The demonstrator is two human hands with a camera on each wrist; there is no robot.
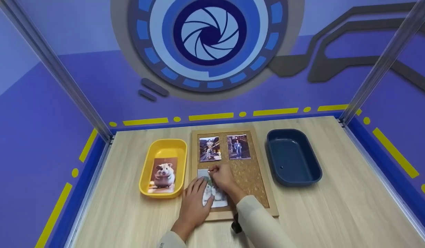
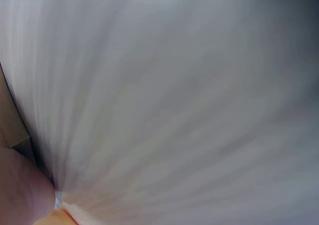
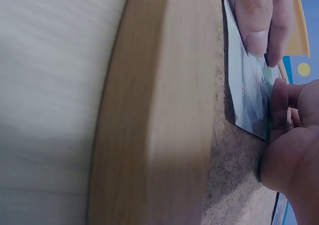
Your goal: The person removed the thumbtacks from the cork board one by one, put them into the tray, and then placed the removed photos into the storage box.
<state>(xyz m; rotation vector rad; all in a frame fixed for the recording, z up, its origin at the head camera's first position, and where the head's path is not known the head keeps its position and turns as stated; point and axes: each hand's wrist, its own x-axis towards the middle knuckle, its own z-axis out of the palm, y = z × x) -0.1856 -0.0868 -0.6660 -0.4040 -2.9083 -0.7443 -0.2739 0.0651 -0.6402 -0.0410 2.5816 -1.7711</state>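
Observation:
A photo of white furry animals [image 1: 219,201] lies on the lower left of a wood-framed cork board [image 1: 250,182]. My left hand [image 1: 195,205] rests on the photo's left side with fingers extended, holding it down. At the photo's top edge, my right hand [image 1: 223,177] pinches a small pushpin [image 1: 209,171] between thumb and index finger; most of the pin is hidden. The right wrist view shows the photo [image 3: 249,90] against the cork, with the left thumb [image 3: 256,41] on it and the right hand [image 3: 299,155] beside it. Table surface mostly fills the left wrist view.
Two photos of people, one on the left [image 1: 210,148] and one on the right [image 1: 238,147], are on the board's upper part. A yellow tray [image 1: 143,182] with a hamster photo [image 1: 164,175] stands left. Right of the board is a dark blue tray [image 1: 317,172].

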